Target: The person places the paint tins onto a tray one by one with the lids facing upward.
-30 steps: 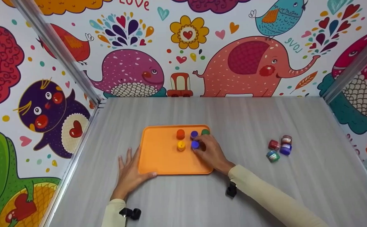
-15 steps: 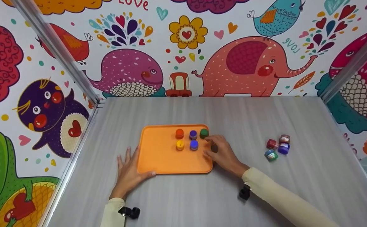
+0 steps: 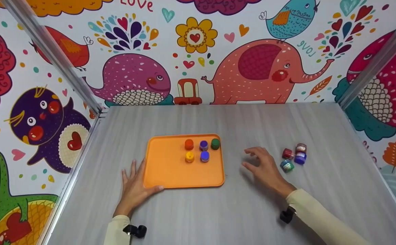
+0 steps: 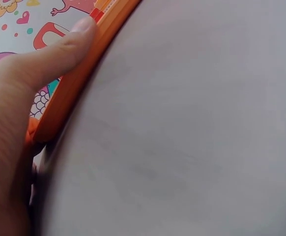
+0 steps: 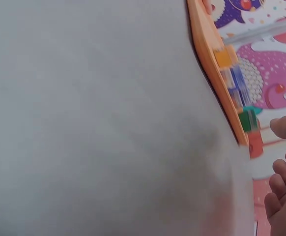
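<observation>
An orange tray [image 3: 170, 170] lies on the table. My left hand [image 3: 135, 190] rests against its lower left corner, fingers spread along the left side and thumb [image 4: 71, 46] on the front rim. On the tray's right half stand several small paint jars: a red one [image 3: 188, 144], a yellow one [image 3: 190, 157], a purple one [image 3: 203, 145], a blue-violet one [image 3: 204, 156] and a green one [image 3: 215, 144]. Over the table right of the tray is my right hand [image 3: 266, 170], fingers loosely bent and holding nothing. Nearest it is a green-capped jar [image 3: 286, 165] in a group at the right.
That group also has a dark red jar [image 3: 288, 153], a brownish jar [image 3: 300, 148] and a blue jar [image 3: 300, 158], close together on the grey table [image 3: 198, 211]. Walls with printed animals [image 3: 259, 71] border the back and sides.
My right hand has let go of the blue-violet jar on the tray and moved right, toward the group of jars. The left hand stays at the tray's corner.
</observation>
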Available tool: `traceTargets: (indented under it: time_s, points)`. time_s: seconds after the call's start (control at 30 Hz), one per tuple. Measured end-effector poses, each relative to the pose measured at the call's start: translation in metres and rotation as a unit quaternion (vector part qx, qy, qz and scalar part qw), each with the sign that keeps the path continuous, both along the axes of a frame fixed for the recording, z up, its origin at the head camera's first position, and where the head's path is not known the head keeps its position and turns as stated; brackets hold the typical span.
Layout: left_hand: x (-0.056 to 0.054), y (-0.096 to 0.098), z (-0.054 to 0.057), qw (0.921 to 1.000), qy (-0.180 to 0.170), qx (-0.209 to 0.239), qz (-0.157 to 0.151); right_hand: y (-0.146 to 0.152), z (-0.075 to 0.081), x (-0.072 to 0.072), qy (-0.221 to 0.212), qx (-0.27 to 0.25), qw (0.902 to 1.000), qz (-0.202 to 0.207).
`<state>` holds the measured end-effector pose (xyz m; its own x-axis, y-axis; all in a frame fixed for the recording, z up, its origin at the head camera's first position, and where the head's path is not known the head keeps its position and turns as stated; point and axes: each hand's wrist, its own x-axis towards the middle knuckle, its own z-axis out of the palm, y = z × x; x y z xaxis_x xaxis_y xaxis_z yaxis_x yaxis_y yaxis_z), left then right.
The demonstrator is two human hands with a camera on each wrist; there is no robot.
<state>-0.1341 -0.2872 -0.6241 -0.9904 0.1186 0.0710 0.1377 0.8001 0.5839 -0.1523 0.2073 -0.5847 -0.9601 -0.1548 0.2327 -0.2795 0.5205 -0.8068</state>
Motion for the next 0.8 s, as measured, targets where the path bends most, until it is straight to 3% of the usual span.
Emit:
traceTargets:
  time_s: [0.23,0.5,0.8]
  points:
    - [-0.002,0.001,0.000,0.9999,-0.012,-0.002,0.001,0.034,-0.002,0.014,0.063,0.004,0.9958,-0.066]
    - [0.001,-0.001,0.002,0.9998,-0.016,-0.004,0.006,0.067,-0.005,0.025,0.138,0.049,0.9849,-0.092]
    - [-0.001,0.001,0.002,0.9996,-0.024,-0.007,0.009,0.090,-0.013,0.034,0.146,0.061,0.9779,-0.137]
